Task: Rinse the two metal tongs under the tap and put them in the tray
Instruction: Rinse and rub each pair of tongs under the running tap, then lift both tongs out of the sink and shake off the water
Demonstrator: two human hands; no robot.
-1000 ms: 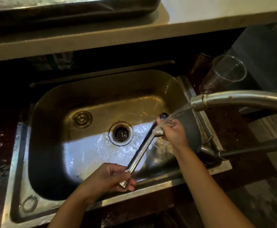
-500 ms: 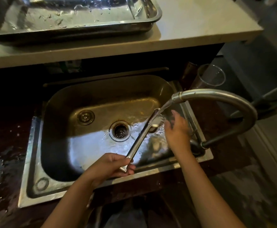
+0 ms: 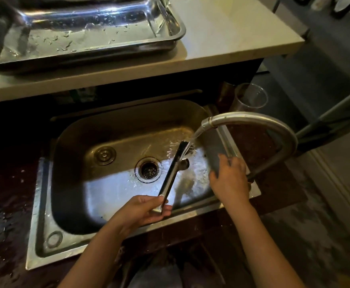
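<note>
Water runs from the tap [image 3: 251,119] onto the far end of the tongs [image 3: 171,175], which stick out over the sink [image 3: 45,215]. The left hand [image 3: 140,210] pinches the near end of the tongs between thumb and fingers, and the two arms of the tongs look pressed together. The right hand [image 3: 229,179] is beside the stream, near the sink's right wall, with its fingers loosely spread and nothing in it. Only one pair of tongs shows; the other pair cannot be seen for sure. The tray [image 3: 178,38] sits up on the counter [image 3: 232,38], behind the sink and well apart from the tongs. Things could go wrong from here. The tongs are wet and held only at one end, so they could slip and fall into the sink. Water hitting the metal could splash out onto the dark, wet top around the sink. Lifting the tongs up to the tray could drip water on the counter. A cup [image 3: 251,98] stands near the tap and could get knocked. No words or brand names can be read anywhere.
</note>
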